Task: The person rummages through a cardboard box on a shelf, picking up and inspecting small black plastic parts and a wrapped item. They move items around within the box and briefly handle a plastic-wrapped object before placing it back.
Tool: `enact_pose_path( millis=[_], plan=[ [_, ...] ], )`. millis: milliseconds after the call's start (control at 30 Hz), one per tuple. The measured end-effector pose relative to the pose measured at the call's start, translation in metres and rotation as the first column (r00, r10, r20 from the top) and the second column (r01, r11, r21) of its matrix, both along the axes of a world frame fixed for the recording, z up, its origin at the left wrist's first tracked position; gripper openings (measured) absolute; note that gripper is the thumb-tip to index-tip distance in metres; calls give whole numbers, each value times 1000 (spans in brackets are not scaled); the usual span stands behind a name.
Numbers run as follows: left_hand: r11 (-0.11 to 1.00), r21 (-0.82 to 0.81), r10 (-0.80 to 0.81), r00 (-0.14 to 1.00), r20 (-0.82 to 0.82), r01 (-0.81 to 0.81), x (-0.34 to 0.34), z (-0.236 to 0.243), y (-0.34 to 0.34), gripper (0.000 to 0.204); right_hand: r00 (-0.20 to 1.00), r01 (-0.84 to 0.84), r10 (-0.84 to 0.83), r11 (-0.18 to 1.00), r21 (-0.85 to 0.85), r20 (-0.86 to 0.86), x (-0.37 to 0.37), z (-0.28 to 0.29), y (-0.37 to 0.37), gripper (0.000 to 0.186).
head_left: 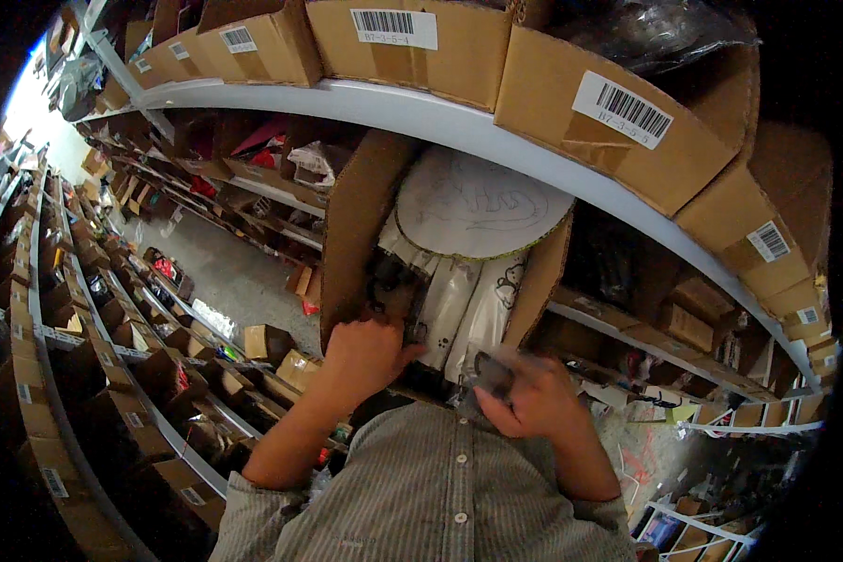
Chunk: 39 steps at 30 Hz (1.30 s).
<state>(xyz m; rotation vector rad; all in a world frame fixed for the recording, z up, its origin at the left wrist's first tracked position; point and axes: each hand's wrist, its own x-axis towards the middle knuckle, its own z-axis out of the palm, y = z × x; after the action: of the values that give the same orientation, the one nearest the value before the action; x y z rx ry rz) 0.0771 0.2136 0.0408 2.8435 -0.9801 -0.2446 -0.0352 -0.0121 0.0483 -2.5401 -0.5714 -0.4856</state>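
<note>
An open cardboard box (358,220) is in front of me, pulled partly out from under a shelf beam. Several long white packages (450,300) in clear plastic lie inside, some with black line drawings and dark ends. A round white disc (482,204) with a faint sketch rests over their far part. My left hand (370,361) is closed at the near left edge of the box, its fingertips partly hidden. Over the near right corner, my right hand (534,391) is closed on a dark, handle-like end (490,373); motion blur hides its exact kind.
A white shelf beam (412,105) crosses above the box, carrying labelled cardboard bins (571,112). More bins (684,323) stand on the lower shelf to the right. Rows of stocked racks (112,375) run along the left, beyond an aisle floor (211,258).
</note>
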Motion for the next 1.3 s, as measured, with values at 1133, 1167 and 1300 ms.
enact_pose_path(
  millis=[1133, 1167, 1300],
  plan=[
    [980, -135, 192, 857, 477, -145, 37, -38, -36, 46, 964, 147, -120, 984, 100, -235, -3, -15, 5, 25],
    [984, -111, 177, 875, 450, -142, 39, -37, -36, 46, 958, 161, -131, 982, 101, -256, -3, -7, 9, 25],
    [975, -196, 164, 938, 307, -106, 35, -23, -28, 51, 993, 117, -116, 992, 41, -25, -4, -26, -1, 25]
  ],
)
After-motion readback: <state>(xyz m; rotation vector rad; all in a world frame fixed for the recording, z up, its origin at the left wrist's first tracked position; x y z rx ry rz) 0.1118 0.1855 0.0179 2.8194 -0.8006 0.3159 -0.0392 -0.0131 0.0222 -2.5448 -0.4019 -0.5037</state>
